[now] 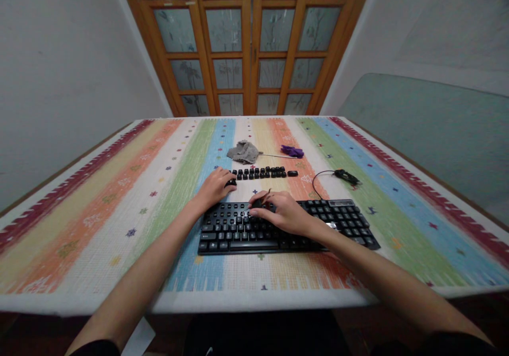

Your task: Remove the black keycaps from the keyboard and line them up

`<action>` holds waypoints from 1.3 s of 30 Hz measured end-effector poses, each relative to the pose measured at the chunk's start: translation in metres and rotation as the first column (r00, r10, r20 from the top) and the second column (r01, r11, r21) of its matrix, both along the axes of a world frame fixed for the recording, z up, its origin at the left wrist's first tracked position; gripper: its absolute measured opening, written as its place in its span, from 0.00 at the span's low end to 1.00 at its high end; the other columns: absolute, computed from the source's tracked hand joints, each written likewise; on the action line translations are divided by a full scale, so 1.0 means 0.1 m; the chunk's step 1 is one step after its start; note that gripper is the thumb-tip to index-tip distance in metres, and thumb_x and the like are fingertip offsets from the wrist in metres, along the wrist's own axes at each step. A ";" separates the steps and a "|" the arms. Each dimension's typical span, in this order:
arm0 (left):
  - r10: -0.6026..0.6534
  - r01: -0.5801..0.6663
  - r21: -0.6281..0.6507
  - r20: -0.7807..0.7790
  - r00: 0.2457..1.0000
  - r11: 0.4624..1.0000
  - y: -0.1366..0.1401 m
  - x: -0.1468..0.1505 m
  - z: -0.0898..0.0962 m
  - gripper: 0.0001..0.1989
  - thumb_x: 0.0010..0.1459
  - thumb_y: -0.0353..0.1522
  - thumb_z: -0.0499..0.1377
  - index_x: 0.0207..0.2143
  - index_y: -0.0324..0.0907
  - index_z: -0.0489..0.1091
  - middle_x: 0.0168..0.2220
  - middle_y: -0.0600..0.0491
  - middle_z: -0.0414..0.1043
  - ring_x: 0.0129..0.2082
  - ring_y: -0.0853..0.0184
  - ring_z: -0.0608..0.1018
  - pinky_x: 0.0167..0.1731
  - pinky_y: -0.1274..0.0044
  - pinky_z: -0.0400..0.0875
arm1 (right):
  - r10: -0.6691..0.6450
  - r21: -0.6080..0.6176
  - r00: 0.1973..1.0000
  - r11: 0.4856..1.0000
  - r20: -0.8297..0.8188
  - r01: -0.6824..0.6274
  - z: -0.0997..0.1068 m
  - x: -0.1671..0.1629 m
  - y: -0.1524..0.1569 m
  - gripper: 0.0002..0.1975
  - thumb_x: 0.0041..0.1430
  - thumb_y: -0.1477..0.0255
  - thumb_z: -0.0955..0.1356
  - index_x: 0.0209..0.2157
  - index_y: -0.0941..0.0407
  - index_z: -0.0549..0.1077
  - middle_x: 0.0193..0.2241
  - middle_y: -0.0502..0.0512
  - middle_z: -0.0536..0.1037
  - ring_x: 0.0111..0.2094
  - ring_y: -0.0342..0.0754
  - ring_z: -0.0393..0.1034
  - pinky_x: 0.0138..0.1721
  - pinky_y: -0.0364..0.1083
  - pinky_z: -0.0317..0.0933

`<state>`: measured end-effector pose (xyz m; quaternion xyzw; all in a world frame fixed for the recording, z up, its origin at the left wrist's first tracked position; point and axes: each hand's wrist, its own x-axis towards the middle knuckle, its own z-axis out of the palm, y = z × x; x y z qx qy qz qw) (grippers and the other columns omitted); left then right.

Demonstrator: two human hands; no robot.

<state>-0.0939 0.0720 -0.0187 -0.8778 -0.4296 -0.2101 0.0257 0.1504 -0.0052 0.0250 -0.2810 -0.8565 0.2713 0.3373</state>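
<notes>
Spreading over the table, a striped tablecloth (131,213) runs broadly left and right of the black keyboard (258,245), giving sideways room to both edges, while only a shallow strip separates the keyboard from the near edge. Beyond the far edge stand glazed wooden doors (251,54). The keyboard lies lengthwise before the person, its right end slanting toward them; pale legends mark its keys, too small to read surely, and no brand is legible. Its upper-left rows show small square mounts.

The right hand (285,212) is over the middle of the keyboard, thumb and forefinger nearly together, pinching a small dark item. The left hand (214,186) is half curled just past the keyboard's upper-left edge, fingertips at the left end of the loose keycaps (262,173); whether it grips one cannot be told. Those caps form two rows, a narrow band of cloth between them and the keyboard.

Farther off lie a crumpled gray cloth (243,152), a bundled cable (347,176) to the right, a purple bundle (292,151) and a thin rod (276,156) between cloth and bundle. Smallest is the pinched dark item (257,204), its details blurred.
</notes>
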 end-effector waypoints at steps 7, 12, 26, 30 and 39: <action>0.026 -0.026 0.003 -0.014 1.000 1.000 0.00 -0.05 0.00 0.11 0.58 0.30 0.63 0.44 0.39 0.71 0.40 0.47 0.73 0.44 0.57 0.70 0.46 0.66 0.68 | 0.023 0.006 1.000 1.000 -0.019 -0.023 -0.02 -0.02 0.02 0.08 0.62 0.69 0.69 0.32 0.59 0.77 0.38 0.59 0.82 0.38 0.47 0.77 0.41 0.46 0.68; 0.026 -0.027 -0.018 -0.026 0.999 0.999 0.01 -0.05 -0.01 0.12 0.58 0.26 0.60 0.46 0.39 0.71 0.40 0.48 0.73 0.44 0.57 0.70 0.47 0.66 0.67 | 0.028 0.014 0.999 1.000 -0.035 -0.027 -0.02 -0.05 0.02 0.11 0.63 0.68 0.69 0.29 0.59 0.75 0.38 0.59 0.82 0.37 0.47 0.77 0.40 0.45 0.68; 0.027 -0.028 -0.043 -0.009 1.000 0.999 -0.03 -0.06 0.02 0.13 0.57 0.26 0.61 0.46 0.41 0.70 0.40 0.48 0.72 0.44 0.57 0.70 0.47 0.65 0.67 | -0.030 -0.039 0.999 0.999 0.017 0.030 -0.12 -0.11 0.00 0.09 0.61 0.66 0.70 0.34 0.57 0.77 0.35 0.57 0.82 0.35 0.48 0.76 0.39 0.46 0.67; 0.043 -0.043 -0.041 0.007 0.999 0.998 -0.09 -0.06 0.08 0.12 0.58 0.27 0.60 0.46 0.39 0.70 0.42 0.46 0.71 0.46 0.56 0.70 0.48 0.64 0.67 | -0.064 -0.053 0.998 0.996 0.028 0.065 -0.15 -0.15 -0.03 0.09 0.61 0.66 0.70 0.35 0.58 0.78 0.33 0.56 0.82 0.33 0.47 0.76 0.36 0.44 0.66; -0.135 0.159 -0.201 0.127 0.983 0.967 -0.59 -0.06 0.17 0.08 0.65 0.31 0.54 0.40 0.40 0.72 0.37 0.49 0.72 0.40 0.62 0.73 0.43 0.68 0.70 | -0.111 -0.101 0.994 0.989 0.013 0.111 -0.24 -0.21 -0.12 0.11 0.62 0.64 0.69 0.35 0.58 0.76 0.34 0.56 0.82 0.30 0.46 0.76 0.36 0.44 0.66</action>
